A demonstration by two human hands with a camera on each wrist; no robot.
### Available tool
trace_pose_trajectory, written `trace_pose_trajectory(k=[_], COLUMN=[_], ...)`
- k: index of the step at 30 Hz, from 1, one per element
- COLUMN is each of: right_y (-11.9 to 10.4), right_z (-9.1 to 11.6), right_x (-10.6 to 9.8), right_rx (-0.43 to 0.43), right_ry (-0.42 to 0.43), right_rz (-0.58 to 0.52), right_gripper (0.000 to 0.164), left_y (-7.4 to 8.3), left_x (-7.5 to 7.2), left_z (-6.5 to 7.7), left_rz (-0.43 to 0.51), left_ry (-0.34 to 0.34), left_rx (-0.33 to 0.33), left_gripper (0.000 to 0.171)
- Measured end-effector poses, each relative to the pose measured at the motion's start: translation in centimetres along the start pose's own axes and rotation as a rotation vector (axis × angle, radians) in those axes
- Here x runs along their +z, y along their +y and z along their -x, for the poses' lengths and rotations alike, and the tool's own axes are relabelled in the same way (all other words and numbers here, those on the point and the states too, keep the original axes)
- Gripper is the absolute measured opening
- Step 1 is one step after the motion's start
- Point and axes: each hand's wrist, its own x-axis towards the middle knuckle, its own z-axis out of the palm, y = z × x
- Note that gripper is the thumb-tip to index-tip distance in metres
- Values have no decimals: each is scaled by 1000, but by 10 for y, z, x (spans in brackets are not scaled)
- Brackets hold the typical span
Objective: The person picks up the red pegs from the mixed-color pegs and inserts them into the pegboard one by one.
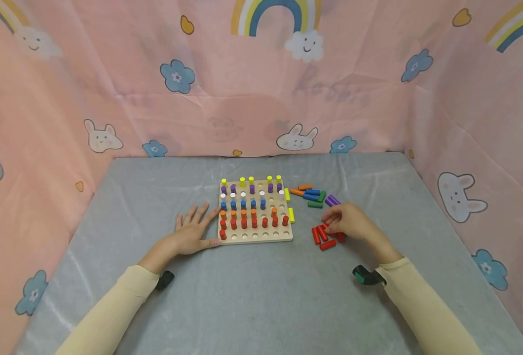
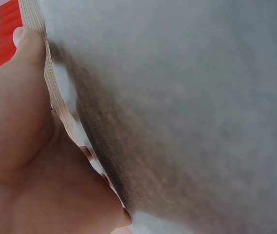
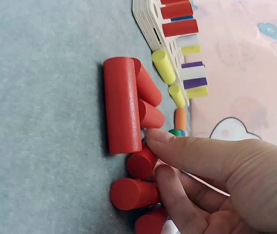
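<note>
A wooden pegboard (image 1: 256, 236) stands on the grey table with rows of coloured pegs upright in its holes. My left hand (image 1: 192, 235) lies flat with fingers spread, its thumb and index finger touching the board's left side. In the left wrist view, the thumb (image 2: 30, 48) rests against the board's edge near red pegs (image 2: 7, 31). To the right of the board, my right hand (image 1: 350, 222) is over a cluster of loose red pegs (image 1: 317, 235). The right wrist view has its thumb and a finger pinching one red peg (image 3: 141, 164), partly hidden behind them.
Two yellow pegs (image 1: 291, 215) lie along the board's right edge. Farther right are loose orange, blue (image 1: 311, 196), green (image 1: 315, 204) and purple pegs (image 1: 332, 200). Pink patterned cloth (image 1: 252, 113) hangs behind the table and at both sides.
</note>
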Motion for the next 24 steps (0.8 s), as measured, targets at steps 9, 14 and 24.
trace_pose_trajectory(k=[9,14,24], right_y=[2,4,4], right_z=[-3,-3,-3], right_x=[-1,-1,0], right_rx=[-35,-40,-21], right_ry=[-5,-14,-19], right_rz=[33,20,5], right_gripper=[24,24,22], left_y=[0,1,1], left_x=[0,-1,-1], left_z=[0,1,1], left_rz=[5,9,9], left_ry=[-6,-6,-6], left_rx=[-1,-1,3], left_gripper=[95,95,95])
